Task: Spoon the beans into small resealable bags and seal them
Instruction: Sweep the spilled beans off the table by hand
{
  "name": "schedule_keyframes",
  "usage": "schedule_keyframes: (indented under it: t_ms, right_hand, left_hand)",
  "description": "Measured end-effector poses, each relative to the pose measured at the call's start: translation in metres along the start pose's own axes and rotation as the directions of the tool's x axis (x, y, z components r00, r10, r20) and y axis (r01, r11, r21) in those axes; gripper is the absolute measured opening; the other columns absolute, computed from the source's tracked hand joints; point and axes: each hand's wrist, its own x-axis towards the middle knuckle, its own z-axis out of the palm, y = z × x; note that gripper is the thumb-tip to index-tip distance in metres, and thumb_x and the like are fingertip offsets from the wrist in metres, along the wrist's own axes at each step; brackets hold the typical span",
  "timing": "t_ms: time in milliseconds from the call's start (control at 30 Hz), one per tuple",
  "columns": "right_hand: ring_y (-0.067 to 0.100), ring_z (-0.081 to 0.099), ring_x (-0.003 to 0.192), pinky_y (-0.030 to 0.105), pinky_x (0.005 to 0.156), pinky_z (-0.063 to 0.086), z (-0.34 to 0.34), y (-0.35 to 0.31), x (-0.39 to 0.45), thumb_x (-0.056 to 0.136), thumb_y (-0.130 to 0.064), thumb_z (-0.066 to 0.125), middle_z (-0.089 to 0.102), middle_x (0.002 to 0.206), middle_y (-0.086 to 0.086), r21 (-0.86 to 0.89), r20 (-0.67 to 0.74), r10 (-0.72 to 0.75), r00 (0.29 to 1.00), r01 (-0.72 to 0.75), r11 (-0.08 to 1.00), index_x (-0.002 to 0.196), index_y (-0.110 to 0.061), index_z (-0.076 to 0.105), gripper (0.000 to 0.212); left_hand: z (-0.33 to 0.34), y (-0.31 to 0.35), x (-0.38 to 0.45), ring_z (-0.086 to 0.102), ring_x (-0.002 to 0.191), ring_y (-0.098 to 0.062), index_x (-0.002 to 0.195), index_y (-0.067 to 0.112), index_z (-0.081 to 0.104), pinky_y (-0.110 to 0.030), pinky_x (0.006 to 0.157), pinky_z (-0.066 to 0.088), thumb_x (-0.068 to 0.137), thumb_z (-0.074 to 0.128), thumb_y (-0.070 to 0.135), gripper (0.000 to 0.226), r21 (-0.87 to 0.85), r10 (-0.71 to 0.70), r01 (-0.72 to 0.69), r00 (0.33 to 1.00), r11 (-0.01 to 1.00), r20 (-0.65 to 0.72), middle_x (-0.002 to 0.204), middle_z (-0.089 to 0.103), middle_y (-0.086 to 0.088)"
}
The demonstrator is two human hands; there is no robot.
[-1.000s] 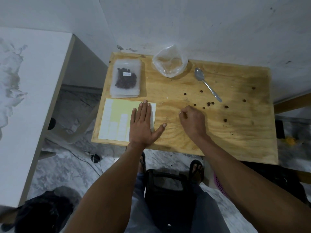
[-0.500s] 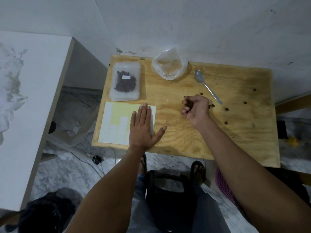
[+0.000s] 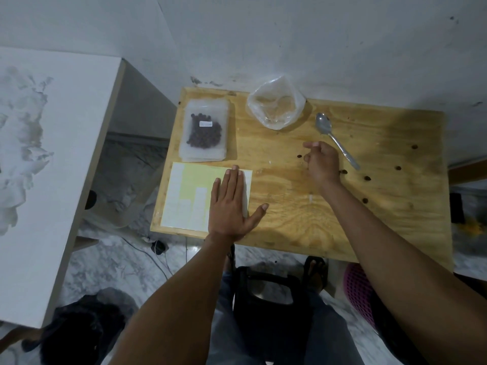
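A small resealable bag (image 3: pixel 204 133) filled with dark beans and bearing a white label lies on a stack of empty bags at the wooden table's (image 3: pixel 303 219) back left. A crumpled clear plastic bag (image 3: pixel 275 108) stands open at the back middle. To its right lies a metal spoon (image 3: pixel 337 139). Loose beans (image 3: pixel 367 178) are scattered over the right half. My left hand (image 3: pixel 230 204) lies flat on a yellow-white label sheet (image 3: pixel 189 196). My right hand (image 3: pixel 322 163) hovers with curled fingers left of the spoon handle, a bean at its fingertips.
A white table (image 3: pixel 52 154) stands to the left across a gap. A wall runs just behind the wooden table. Below its front edge are a black stool (image 3: pixel 266 299), my feet and a pink basket (image 3: pixel 358 288).
My right hand has moved from the table's front middle up and right to the scattered beans near the spoon, its fingers staying curled. My left hand has stayed on the label sheet.
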Motion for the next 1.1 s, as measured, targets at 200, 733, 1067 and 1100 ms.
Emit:
schedule_keyframes:
  t_ms: [200,733,1067,1100]
  right_hand:
    - [0.005,0.031,0.041,0.02,0.041,0.028,-0.009,-0.011,0.007,0.1,0.001,0.039,0.051,0.067,0.0,0.551,0.325,0.246,0.913,-0.395,0.735,0.104,-0.006,0.062,0.024]
    - [0.032,0.064,0.076,0.033,0.064,0.046,0.002,0.011,0.004,0.093,-0.056,0.06,0.07,0.076,0.013,-0.712,0.087,-0.343,0.935,0.299,0.636,0.082,-0.005,0.067,0.053]
    - [0.041,0.064,0.103,0.039,0.076,0.045,0.014,-0.003,0.011,0.107,-0.033,0.038,0.069,0.11,0.023,-0.848,0.142,-0.227,0.963,0.236,0.474,0.11,0.002,0.063,0.043]
    - [0.042,0.063,0.103,0.039,0.077,0.045,0.013,-0.005,0.012,0.107,-0.03,0.037,0.068,0.111,0.023,-0.848,0.15,-0.217,0.965,0.238,0.473,0.11,0.003,0.063,0.042]
  left_hand:
    - [0.0,0.0,0.001,0.01,0.157,-0.026,0.157,0.002,0.026,-0.051,0.125,0.015,0.091,0.047,0.072,0.099,0.002,0.003,-0.003,1.0,1.0,-0.009,0.167,0.016,-0.014]
    - [0.002,0.0,0.001,0.01,0.157,-0.025,0.157,0.002,0.025,-0.051,0.124,0.016,0.092,0.043,0.074,0.099,0.016,0.001,-0.001,1.0,1.0,-0.001,0.168,0.016,-0.013]
    - [0.001,0.0,0.0,0.011,0.157,-0.025,0.157,0.002,0.026,-0.051,0.125,0.016,0.091,0.046,0.072,0.098,0.001,0.004,-0.004,1.0,1.0,-0.02,0.167,0.018,-0.013]
    - [0.001,0.0,0.0,0.01,0.157,-0.025,0.157,0.002,0.026,-0.051,0.125,0.016,0.091,0.047,0.072,0.099,0.0,0.003,-0.003,1.0,1.0,-0.017,0.167,0.017,-0.013]
